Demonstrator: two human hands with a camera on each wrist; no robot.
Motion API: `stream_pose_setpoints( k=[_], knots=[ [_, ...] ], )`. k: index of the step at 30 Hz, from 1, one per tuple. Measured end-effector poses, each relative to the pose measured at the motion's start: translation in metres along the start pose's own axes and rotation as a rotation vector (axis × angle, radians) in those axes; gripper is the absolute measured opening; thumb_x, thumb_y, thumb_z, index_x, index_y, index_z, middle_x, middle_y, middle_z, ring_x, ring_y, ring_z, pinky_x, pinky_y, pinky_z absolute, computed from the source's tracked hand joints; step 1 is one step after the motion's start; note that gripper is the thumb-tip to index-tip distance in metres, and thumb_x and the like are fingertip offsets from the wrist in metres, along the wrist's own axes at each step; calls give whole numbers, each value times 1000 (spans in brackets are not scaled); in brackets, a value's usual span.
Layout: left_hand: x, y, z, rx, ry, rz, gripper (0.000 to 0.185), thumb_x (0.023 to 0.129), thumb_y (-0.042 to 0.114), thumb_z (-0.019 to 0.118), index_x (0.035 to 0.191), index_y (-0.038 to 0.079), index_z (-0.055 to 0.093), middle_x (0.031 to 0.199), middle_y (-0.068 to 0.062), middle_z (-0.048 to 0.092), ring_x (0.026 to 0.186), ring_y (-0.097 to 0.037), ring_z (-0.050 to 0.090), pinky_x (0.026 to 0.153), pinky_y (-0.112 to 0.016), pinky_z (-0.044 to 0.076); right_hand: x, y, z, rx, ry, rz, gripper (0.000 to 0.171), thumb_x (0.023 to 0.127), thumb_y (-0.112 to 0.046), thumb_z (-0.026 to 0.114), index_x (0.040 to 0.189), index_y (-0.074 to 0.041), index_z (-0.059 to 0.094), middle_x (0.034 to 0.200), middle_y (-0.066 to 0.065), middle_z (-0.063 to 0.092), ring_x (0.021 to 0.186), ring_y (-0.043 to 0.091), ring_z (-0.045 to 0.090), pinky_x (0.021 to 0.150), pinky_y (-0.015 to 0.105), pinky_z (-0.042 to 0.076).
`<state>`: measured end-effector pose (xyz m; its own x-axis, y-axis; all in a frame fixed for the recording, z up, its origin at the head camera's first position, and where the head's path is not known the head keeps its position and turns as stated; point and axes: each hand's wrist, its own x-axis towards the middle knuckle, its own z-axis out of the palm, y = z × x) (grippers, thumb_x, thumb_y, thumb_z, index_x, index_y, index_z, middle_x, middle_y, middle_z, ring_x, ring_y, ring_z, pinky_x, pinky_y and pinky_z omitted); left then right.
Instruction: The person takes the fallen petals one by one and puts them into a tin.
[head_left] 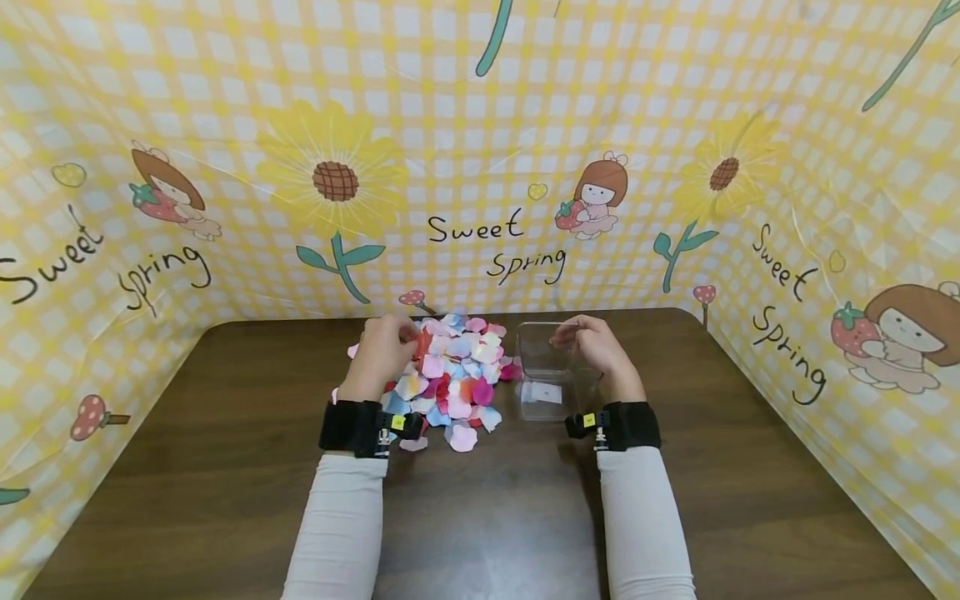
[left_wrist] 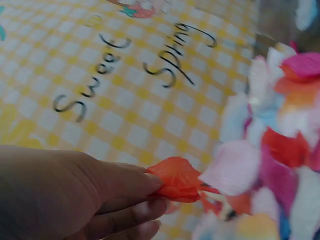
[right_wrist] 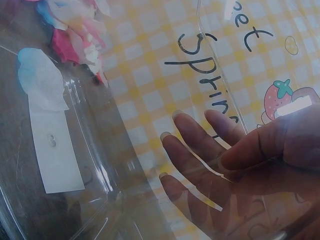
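In the left wrist view my left hand pinches an orange-red petal between thumb and fingers, at the edge of a heap of fabric petals in pink, white, blue and red. A clear plastic box stands on the table right of the heap. At its far right side is my right hand, its bent fingers and thumb around the raised clear wall and partly seen through it. Inside the box lie a white paper slip and a pale blue-white petal.
The dark wooden table ends at a yellow checked cloth that rises behind it and along both sides. A magenta petal lies between the heap and the box. Loose petals lie at the heap's near edge.
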<state>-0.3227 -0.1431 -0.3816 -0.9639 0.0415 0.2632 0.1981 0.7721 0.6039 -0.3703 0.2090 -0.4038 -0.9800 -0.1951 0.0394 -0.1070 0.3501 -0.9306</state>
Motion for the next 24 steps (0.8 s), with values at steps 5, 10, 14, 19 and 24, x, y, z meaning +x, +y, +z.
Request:
stream_pose_setpoints(
  k=[5,10,14,19,24],
  knots=[
    [-3,8,-12,-11,17,-3,15,96,6,68,107,-3,74,102,-20,71,97,-34,64,88,-47,54,2,0,0,-2,9,13,42,92,6,28,121,9,59,121,30,67,117,43,65,81,35,47],
    [-4,8,-19,-18,15,-10,19,99,6,64,112,-5,73,108,-22,72,101,-35,64,91,-49,53,2,1,-1,10,6,16,43,91,8,29,122,11,58,122,32,65,119,46,63,83,36,47],
    [-5,8,-23,-22,26,-22,22,101,6,60,115,-5,73,112,-22,70,101,-35,61,90,-49,54,2,0,-2,6,1,-1,44,89,9,29,122,13,57,122,34,65,118,47,63,86,39,48],
    [-4,10,-24,-23,31,-34,24,102,6,60,118,-6,72,115,-23,70,101,-35,60,89,-49,54,2,0,-2,-1,2,-2,43,90,8,29,122,12,57,122,32,65,118,45,63,84,38,47],
    [-5,12,-24,-19,75,-35,22,99,4,63,117,-4,73,112,-22,72,100,-35,63,86,-49,55,1,-1,-1,-9,1,9,42,92,7,29,123,11,57,123,31,65,119,43,63,85,42,47]
  ],
)
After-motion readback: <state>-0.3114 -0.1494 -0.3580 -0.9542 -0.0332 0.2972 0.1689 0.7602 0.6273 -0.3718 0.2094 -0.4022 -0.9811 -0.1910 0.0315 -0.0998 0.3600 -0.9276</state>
